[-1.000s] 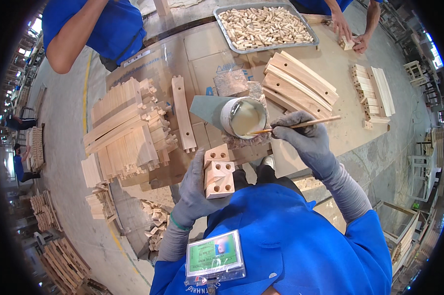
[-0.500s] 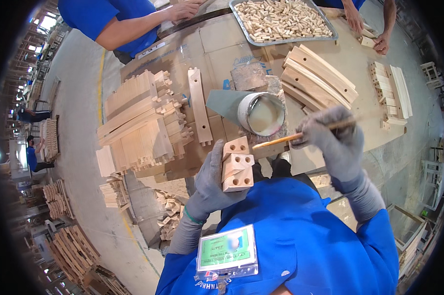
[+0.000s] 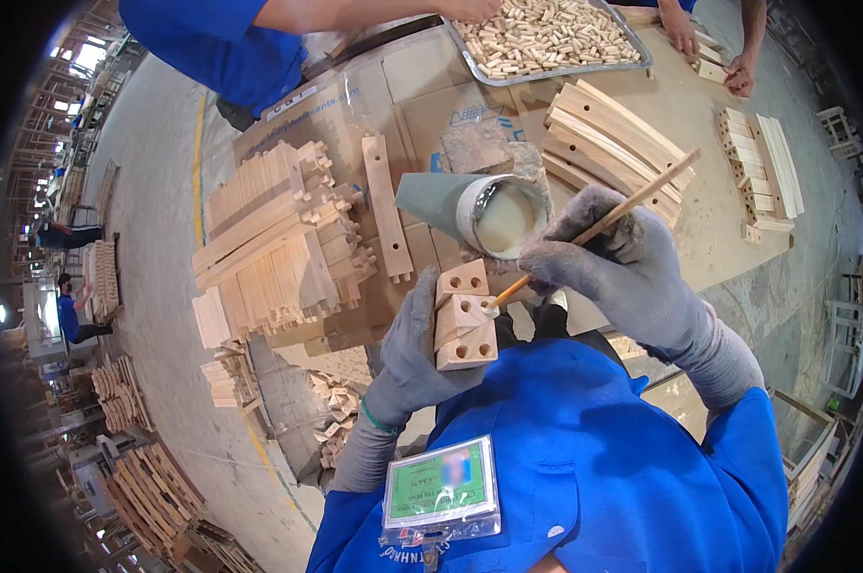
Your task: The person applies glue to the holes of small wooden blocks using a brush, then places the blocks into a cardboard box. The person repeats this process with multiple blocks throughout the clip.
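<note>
My left hand (image 3: 410, 355), in a grey glove, is closed round a stack of three pale wooden blocks (image 3: 465, 353) whose ends face up, each with two drilled holes. My gloved right hand (image 3: 615, 260) pinches a thin wooden stick (image 3: 632, 202) held slantwise. The stick's lower tip is at the right-hand hole of the middle block. Just beyond the blocks, a tilted grey container (image 3: 465, 205) holds a milky, pale liquid (image 3: 510, 220). It leans beside rough brown blocks (image 3: 477, 148).
Stacked wooden rails with tenon ends (image 3: 274, 248) lie left on the cardboard-covered table (image 3: 412, 86); one drilled rail (image 3: 386, 205) lies apart. Curved slats (image 3: 584, 134) lie to the right. A metal tray (image 3: 556, 72) of dowels stands at the back. Two co-workers' arms (image 3: 355, 11) reach in.
My right hand has moved left and down, bringing the stick's tip to the middle block's hole. The left hand stays nearly still. A co-worker's arm at the back has reached right toward the dowel tray.
</note>
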The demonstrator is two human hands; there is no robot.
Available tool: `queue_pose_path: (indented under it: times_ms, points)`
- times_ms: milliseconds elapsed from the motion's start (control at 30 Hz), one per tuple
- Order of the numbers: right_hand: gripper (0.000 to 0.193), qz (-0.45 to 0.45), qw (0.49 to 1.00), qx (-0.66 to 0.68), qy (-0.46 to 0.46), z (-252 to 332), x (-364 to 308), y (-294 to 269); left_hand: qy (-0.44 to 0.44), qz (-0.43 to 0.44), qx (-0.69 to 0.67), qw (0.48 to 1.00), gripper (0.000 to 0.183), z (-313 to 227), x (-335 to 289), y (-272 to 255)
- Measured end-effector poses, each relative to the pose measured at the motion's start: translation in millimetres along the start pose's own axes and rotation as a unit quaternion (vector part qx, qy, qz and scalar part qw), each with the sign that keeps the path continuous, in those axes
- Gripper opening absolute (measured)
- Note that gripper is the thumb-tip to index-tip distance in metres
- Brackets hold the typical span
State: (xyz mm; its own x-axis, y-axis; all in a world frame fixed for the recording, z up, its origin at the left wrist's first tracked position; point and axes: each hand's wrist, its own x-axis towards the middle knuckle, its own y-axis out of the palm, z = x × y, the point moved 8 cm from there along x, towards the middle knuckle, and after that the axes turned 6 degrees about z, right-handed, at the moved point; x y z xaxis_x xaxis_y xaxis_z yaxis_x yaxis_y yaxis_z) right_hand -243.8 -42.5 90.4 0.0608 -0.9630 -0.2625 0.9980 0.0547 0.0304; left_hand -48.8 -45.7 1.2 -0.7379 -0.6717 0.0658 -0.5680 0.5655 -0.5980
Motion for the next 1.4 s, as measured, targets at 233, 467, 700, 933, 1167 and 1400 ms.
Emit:
queue_pose_path:
  times_ms: [233,467,700,933,1167,1400]
  points:
    - [0.011,-0.018,1.000,0.019,0.004,0.8,-4.4,-4.3,0.004,-0.004,0.017,1.000,0.118,-0.6,-0.4,0.1]
    - [0.009,-0.041,0.996,0.067,-0.038,5.2,-4.6,-7.0,0.001,-0.008,0.001,1.000,0.117,3.9,-3.3,1.4]
    - [0.012,-0.020,0.999,0.008,-0.025,-6.7,2.1,5.8,-0.002,-0.002,0.018,1.000,0.116,0.4,-3.5,2.8]
    - [0.014,-0.001,0.993,-0.072,-0.094,7.9,-5.7,11.1,-0.001,0.004,0.021,1.000,0.116,0.8,-4.1,2.7]
    - [0.012,-0.030,0.999,0.037,-0.026,4.7,-8.6,7.5,0.028,-0.012,0.032,0.999,0.118,-2.0,-4.7,-0.4]
    - [0.011,-0.047,0.996,0.025,-0.069,7.7,3.2,-3.6,0.033,-0.008,0.059,0.998,0.119,-9.3,-3.4,-1.5]
